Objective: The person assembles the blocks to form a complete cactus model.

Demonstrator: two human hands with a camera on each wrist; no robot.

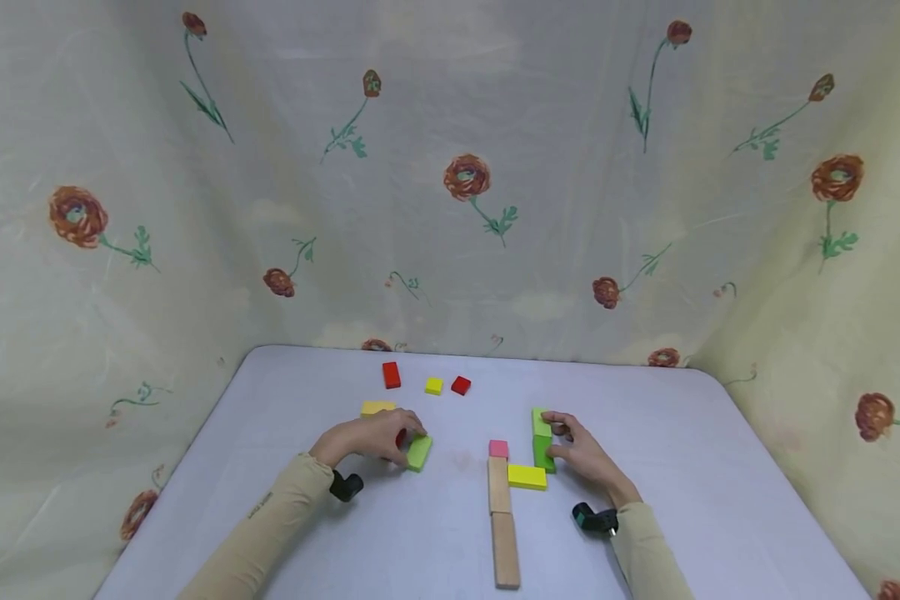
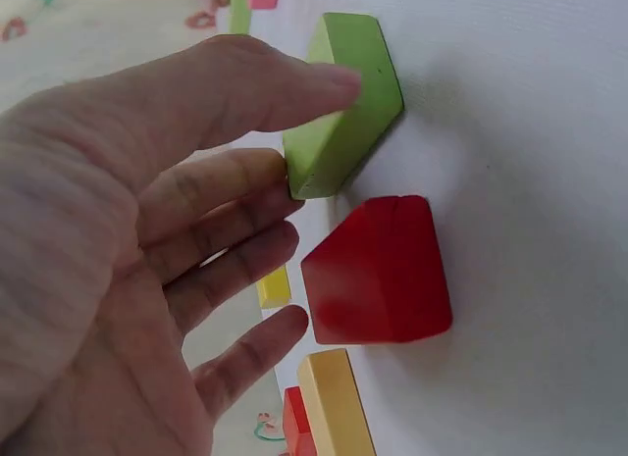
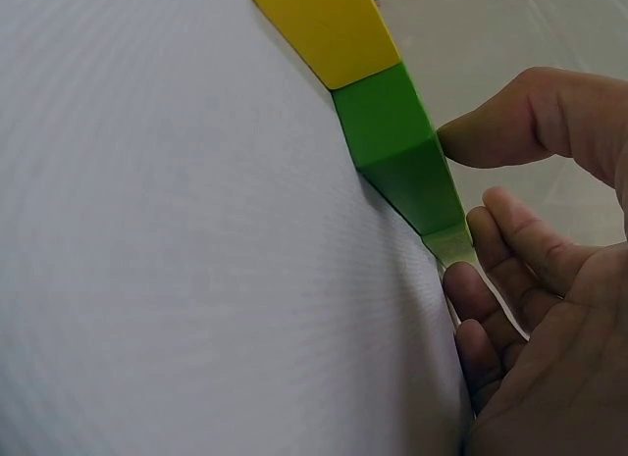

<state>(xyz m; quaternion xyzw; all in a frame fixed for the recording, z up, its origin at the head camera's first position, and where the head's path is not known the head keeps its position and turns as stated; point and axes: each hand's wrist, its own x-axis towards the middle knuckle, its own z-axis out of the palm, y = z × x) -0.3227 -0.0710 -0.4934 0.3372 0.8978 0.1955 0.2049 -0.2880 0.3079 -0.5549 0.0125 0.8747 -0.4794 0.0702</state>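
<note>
My left hand (image 1: 378,435) (image 2: 147,211) pinches a light green block (image 1: 419,454) (image 2: 368,98) between thumb and fingers. Just beside it, partly under the hand in the head view, stands a red block (image 2: 373,279). On the right, my right hand (image 1: 587,457) (image 3: 559,221) touches the side of a dark green block (image 1: 543,454) (image 3: 392,132) with its thumb, its fingertips by another light green block (image 1: 541,423) (image 3: 451,246) at the far end. A yellow block (image 1: 527,477) (image 3: 334,29) adjoins the dark green one.
Two wooden blocks (image 1: 498,485) (image 1: 506,550) lie end to end, with a pink block (image 1: 498,448) at their far end. Two small red blocks (image 1: 392,375) (image 1: 461,385) and a small yellow one (image 1: 434,386) lie farther back. A pale yellow block (image 1: 377,407) is behind my left hand.
</note>
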